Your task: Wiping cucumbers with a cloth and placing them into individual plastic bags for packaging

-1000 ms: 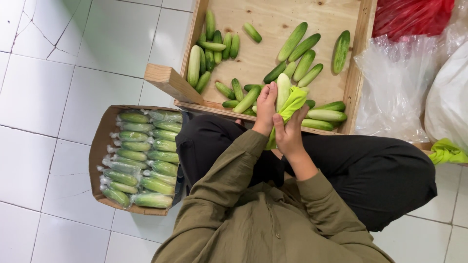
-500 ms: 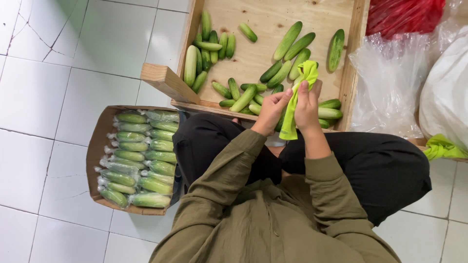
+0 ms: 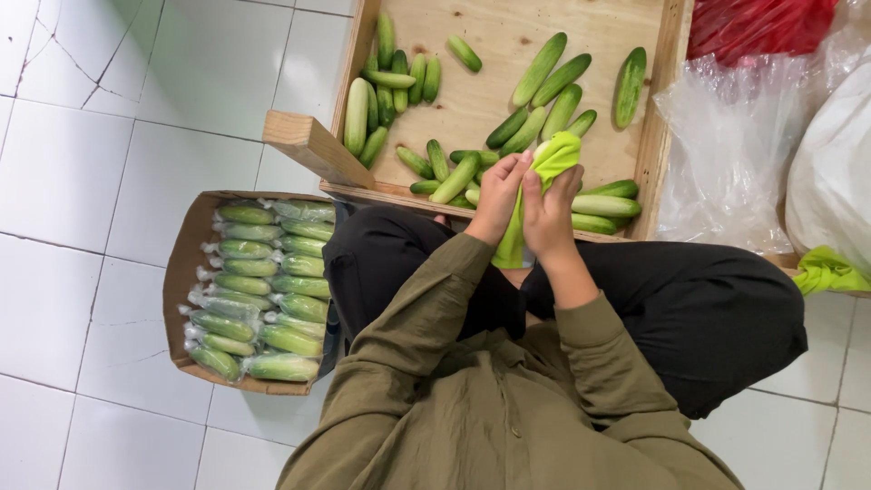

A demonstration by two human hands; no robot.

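Seated on the white tiled floor (image 3: pixel 109 163), legs crossed. Both hands raised together over the near edge of the wooden crate (image 3: pixel 667 118): left hand (image 3: pixel 497 195) and right hand (image 3: pixel 550 213) closed around one cucumber wrapped in a yellow-green cloth (image 3: pixel 543 177), cloth tail hanging down between the wrists. Only a pale tip of that cucumber (image 3: pixel 542 145) shows above the cloth. Step in hand looks like wiping a single cucumber clean. Loose cucumbers (image 3: pixel 544 100) lie scattered in the crate; bagged cucumbers (image 3: pixel 263 290) sit packed in rows in the cardboard box (image 3: pixel 181 272) at the left knee. Next move likely calls for freeing the cucumber from the cloth, keeping a firm grip on it.
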